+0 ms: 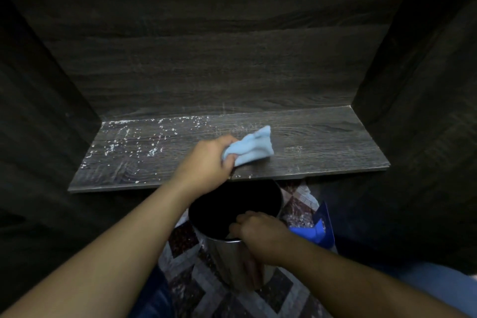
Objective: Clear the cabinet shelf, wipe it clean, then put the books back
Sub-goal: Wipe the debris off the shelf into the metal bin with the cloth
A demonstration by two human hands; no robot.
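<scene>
My light blue wiping cloth (251, 146) lies bunched on the dark wood-grain cabinet shelf (322, 147), mid-width near the front edge. The curled fingers (231, 159) of my left hand (206, 162) grip its near end, and its long axis runs from them toward the back right. White crumbs (124, 142) speckle the shelf's left half. Below the edge, my right hand (260, 235) grips the rim of a shiny metal bin (232, 261) over patterned floor tiles (196, 289).

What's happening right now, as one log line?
stage: wiping | left hand: grips blue cloth on shelf | right hand: holds metal bin under shelf edge | white crumbs: shelf's left part
</scene>
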